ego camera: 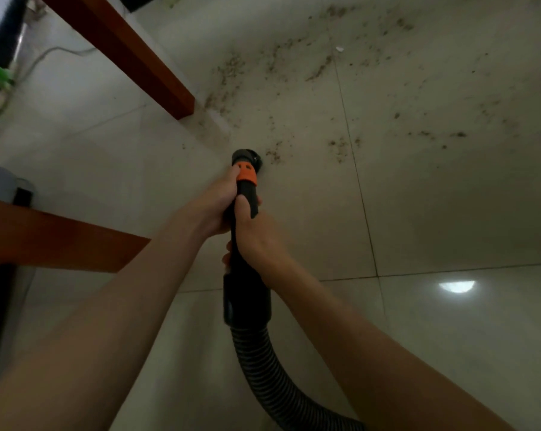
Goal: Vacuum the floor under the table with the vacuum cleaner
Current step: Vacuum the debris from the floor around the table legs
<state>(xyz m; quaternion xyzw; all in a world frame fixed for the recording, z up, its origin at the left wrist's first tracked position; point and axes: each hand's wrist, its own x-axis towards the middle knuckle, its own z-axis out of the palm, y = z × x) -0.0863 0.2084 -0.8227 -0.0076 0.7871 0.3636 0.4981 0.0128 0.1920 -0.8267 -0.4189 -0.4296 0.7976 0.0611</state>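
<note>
Nearest the camera, the ribbed black vacuum hose [272, 368] curls up from the 6 o'clock edge into a smooth black cuff [246, 301]. Both bare forearms reach in from the bottom corners and meet on the black wand handle [247, 200] just above that cuff. The right hand [258, 241] wraps the handle, thumb laid along its top and fingers curled round the underside. The left hand [218, 206] grips the same handle a little farther forward from the 9 o'clock side, its thumb tip against the orange collar [247, 174].

Past the collar, the round black nozzle [246, 157] sits low at the pale tiled floor [434, 213], at frame centre; whether it touches the tile is unclear. Brown crumb-like debris [275, 155] lies just beside it at 3 o'clock, with more scattered toward 12 and 2 o'clock.

At 8 o'clock a reddish wooden table rail [54, 241] juts in beside the left forearm. A wooden table leg [132, 54] slants down from 11 o'clock and meets the floor just beyond the nozzle, close on its left. Behind it, at 10 o'clock, a pale cable [49, 54] trails over the tiles. A bright light reflection [457, 286] shows on the tile at 4 o'clock.
</note>
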